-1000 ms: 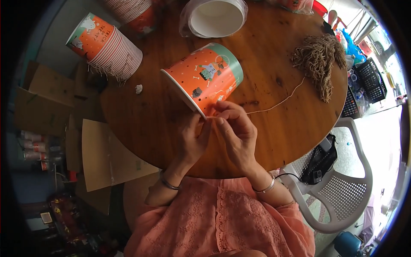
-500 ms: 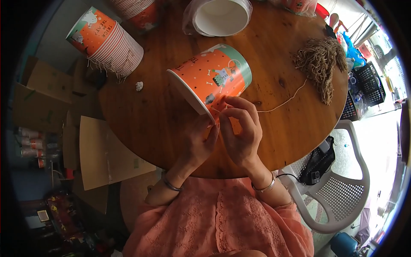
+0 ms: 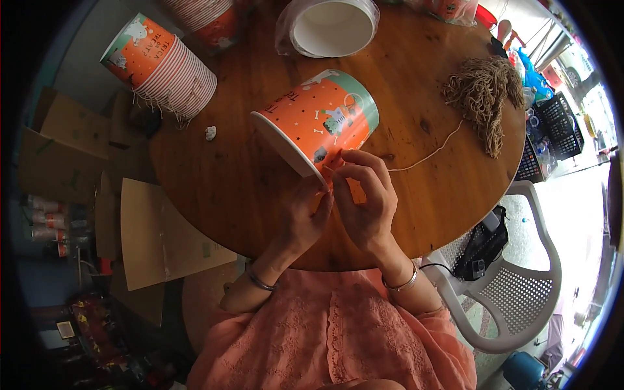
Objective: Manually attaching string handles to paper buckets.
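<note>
An orange and green paper bucket (image 3: 318, 120) lies tilted on its side over the wooden table, its white rim toward my left. My left hand (image 3: 304, 218) grips the near part of that rim, thumb and fingers pinched together. Beside it, my right hand (image 3: 367, 195) is closed in a pinch on a thin string (image 3: 426, 159) close to the bucket's near wall. From there the string trails right across the table to a tangled bundle of brown strings (image 3: 487, 91). The fingertips and the string's end are partly hidden against the bucket.
A stack of nested paper buckets (image 3: 172, 71) with strings hanging from it stands at the far left. A white bucket in clear plastic (image 3: 335, 29) sits at the back. A small white scrap (image 3: 210, 133) lies left. Cardboard boxes (image 3: 162, 237) and a grey plastic chair (image 3: 520, 286) flank the table.
Hardly anything differs. The bucket and the view have shifted very slightly; both hands keep nearly the same pinched pose at the rim.
</note>
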Demonstrator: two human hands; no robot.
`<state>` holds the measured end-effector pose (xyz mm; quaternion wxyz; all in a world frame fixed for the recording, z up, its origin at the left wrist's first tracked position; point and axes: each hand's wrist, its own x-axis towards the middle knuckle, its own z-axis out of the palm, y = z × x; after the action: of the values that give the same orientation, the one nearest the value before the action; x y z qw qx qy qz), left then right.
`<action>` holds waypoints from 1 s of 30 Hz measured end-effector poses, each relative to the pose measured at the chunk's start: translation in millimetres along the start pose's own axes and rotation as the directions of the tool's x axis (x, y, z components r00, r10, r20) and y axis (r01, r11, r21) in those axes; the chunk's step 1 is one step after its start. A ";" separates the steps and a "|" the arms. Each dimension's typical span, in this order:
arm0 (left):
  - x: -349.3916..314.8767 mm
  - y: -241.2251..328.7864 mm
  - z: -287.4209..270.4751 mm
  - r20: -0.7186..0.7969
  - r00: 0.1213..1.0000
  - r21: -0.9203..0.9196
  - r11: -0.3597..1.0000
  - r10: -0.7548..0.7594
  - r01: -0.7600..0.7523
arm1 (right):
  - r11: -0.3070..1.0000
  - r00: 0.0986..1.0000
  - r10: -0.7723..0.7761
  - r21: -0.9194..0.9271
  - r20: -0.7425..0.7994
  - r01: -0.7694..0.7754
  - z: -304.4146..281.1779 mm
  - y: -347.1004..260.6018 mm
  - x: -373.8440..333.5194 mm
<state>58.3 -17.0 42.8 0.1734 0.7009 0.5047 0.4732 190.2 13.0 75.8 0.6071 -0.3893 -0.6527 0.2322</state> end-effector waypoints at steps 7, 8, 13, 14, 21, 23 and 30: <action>2.1 9.4 0.1 0.021 0.996 -0.296 0.951 -0.083 0.086 | 0.997 0.998 -0.033 -0.068 0.052 0.037 -4.8 5.0 1.9; 4.4 11.7 -2.4 0.021 0.996 -0.297 0.951 -0.083 0.085 | 0.998 0.998 -0.013 -0.065 0.064 0.018 -6.1 4.6 2.4; 20.4 11.5 -7.6 -0.038 0.996 0.026 0.996 0.084 -0.083 | 0.997 0.994 0.073 -0.014 0.077 -0.072 -7.3 2.1 4.0; 21.5 10.7 -6.6 -0.040 0.996 0.027 0.996 0.086 -0.085 | 0.996 0.993 0.090 -0.013 0.083 -0.089 -6.6 2.2 3.5; 29.8 16.8 -4.7 -0.042 0.996 -0.142 0.987 -0.081 0.074 | 0.996 0.993 0.068 -0.062 0.099 -0.062 -10.2 7.1 2.9; 30.5 17.8 -4.2 -0.029 0.996 -0.156 0.985 -0.080 0.075 | 0.996 0.993 0.069 -0.065 0.097 -0.063 -11.6 7.9 3.3; 28.6 12.9 -1.0 0.022 0.981 -0.413 0.892 -0.194 0.186 | 0.982 0.981 0.170 0.068 0.095 -0.177 -9.3 11.2 -1.9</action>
<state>65.7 2.1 66.6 0.3580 0.5911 0.4611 0.5566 201.7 16.5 67.4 0.5693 -0.4106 -0.6333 0.3260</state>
